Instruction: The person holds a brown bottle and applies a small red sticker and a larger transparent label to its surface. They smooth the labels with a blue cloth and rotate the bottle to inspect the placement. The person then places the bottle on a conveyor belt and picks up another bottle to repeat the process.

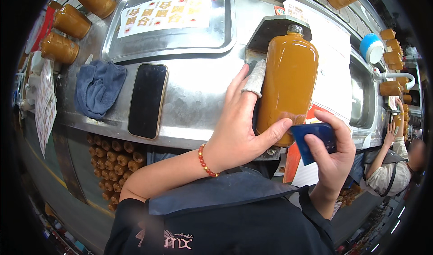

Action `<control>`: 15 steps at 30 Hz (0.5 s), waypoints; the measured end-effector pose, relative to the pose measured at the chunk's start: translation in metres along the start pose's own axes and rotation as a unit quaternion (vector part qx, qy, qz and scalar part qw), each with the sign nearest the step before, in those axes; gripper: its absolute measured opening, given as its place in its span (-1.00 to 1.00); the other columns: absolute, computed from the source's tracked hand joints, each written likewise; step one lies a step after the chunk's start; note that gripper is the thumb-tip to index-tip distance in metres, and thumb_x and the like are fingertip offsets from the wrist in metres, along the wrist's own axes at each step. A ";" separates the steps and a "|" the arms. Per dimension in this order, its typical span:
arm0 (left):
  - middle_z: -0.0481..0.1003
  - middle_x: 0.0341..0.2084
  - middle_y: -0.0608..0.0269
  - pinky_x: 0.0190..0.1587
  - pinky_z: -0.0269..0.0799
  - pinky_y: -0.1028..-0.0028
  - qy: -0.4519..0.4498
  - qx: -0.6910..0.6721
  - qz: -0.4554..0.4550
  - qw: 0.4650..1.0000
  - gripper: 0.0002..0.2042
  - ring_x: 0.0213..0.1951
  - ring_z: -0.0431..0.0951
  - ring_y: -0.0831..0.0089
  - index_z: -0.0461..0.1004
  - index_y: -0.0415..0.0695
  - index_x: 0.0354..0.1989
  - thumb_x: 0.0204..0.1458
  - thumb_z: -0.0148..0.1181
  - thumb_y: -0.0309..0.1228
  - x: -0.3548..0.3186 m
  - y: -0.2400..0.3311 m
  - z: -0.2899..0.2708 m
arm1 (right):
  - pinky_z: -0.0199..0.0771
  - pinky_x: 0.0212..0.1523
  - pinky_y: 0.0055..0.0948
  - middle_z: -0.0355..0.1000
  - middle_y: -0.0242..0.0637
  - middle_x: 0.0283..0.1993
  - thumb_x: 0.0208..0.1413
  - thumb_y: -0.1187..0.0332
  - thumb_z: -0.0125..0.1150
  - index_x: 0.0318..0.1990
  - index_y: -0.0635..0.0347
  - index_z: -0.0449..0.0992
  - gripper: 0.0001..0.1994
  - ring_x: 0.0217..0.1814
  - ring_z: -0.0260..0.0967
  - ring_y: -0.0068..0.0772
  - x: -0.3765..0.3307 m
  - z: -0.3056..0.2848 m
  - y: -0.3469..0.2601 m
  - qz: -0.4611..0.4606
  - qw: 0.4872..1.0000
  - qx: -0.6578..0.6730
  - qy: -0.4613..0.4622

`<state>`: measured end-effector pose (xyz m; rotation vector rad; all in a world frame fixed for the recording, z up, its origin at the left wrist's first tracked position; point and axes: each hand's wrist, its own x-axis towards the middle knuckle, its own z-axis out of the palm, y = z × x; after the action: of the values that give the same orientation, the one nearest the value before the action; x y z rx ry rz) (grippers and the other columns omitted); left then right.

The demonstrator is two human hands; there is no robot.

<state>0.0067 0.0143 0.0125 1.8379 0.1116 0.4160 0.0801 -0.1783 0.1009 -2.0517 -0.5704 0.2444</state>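
Note:
An amber-brown glass bottle (291, 74) with a clear threaded neck lies against a dark metal holder (266, 29) on the steel bench. My left hand (246, 124) holds the bottle's lower left side, its thumb on the front face near the base and its fingers stretched along the edge. A whitish cloth finger cover (255, 80) sits on one of its fingers. My right hand (331, 153) pinches a flat blue scraper (314, 140) between thumb and fingers, close to the bottle's lower right edge.
A steel tray (169, 54) bears a printed label sheet (167, 18). Left of my hands lie a phone (148, 101) and a blue-grey cloth (99, 88). More brown bottles (72, 20) stand at far left. On the right are a sink (363, 92) and another person (388, 167).

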 end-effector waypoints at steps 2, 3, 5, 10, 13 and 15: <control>0.13 0.36 -0.49 0.47 -0.04 0.00 -0.003 -0.020 -0.007 1.000 -0.29 0.53 -0.11 -0.25 0.30 -0.47 0.25 0.17 0.38 -0.08 0.000 0.004 -0.004 | 0.45 -0.06 -0.58 0.55 -0.32 -0.09 0.04 0.57 0.46 0.11 0.33 0.58 -0.57 -0.11 0.46 -0.58 -0.005 -0.011 0.008 0.029 0.999 -0.003 0.023; 0.16 0.37 -0.43 0.48 -0.04 0.00 0.002 -0.033 -0.008 0.999 -0.29 0.53 -0.10 -0.23 0.29 -0.44 0.28 0.17 0.37 -0.10 -0.002 0.002 -0.005 | 0.42 0.02 -0.59 0.55 -0.30 -0.04 0.06 0.59 0.43 0.12 0.35 0.57 -0.58 -0.05 0.45 -0.57 -0.010 -0.016 0.016 0.027 0.999 -0.002 0.039; 0.21 0.37 -0.30 0.48 -0.06 0.02 0.015 -0.056 -0.013 0.998 -0.28 0.53 -0.09 -0.20 0.27 -0.39 0.34 0.19 0.36 -0.12 -0.007 -0.006 -0.007 | 0.40 0.08 -0.58 0.54 -0.29 -0.01 0.07 0.59 0.40 0.12 0.36 0.57 -0.59 0.00 0.44 -0.56 -0.015 -0.024 0.029 0.035 0.998 0.012 0.052; 0.25 0.34 -0.26 0.48 -0.06 0.00 -0.002 -0.056 -0.031 0.998 -0.23 0.54 -0.09 -0.16 0.25 -0.39 0.36 0.20 0.34 -0.01 -0.007 -0.009 -0.007 | 0.39 0.15 -0.55 0.52 -0.28 0.03 0.10 0.60 0.35 0.12 0.39 0.56 -0.61 0.08 0.42 -0.54 -0.022 -0.027 0.044 0.075 0.991 0.084 0.076; 0.23 0.35 -0.26 0.49 -0.08 -0.01 -0.040 -0.013 -0.035 0.999 -0.19 0.55 -0.14 -0.13 0.24 -0.37 0.39 0.20 0.31 0.05 -0.004 -0.013 -0.005 | 0.39 0.15 -0.56 0.52 -0.28 0.04 0.11 0.62 0.33 0.13 0.39 0.56 -0.61 0.06 0.42 -0.55 -0.022 -0.023 0.046 0.063 0.992 0.087 0.073; 0.16 0.40 -0.27 0.50 -0.11 0.00 -0.068 -0.024 -0.047 0.996 -0.18 0.57 -0.20 -0.08 0.21 -0.36 0.41 0.20 0.33 0.04 -0.001 -0.014 -0.008 | 0.40 0.14 -0.57 0.52 -0.28 0.04 0.12 0.62 0.32 0.13 0.39 0.55 -0.61 0.06 0.43 -0.56 -0.022 -0.022 0.046 0.058 0.991 0.098 0.071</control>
<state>0.0049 0.0255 0.0005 1.8005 0.0943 0.2246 0.0833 -0.2251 0.0718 -1.8961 -0.3277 0.2119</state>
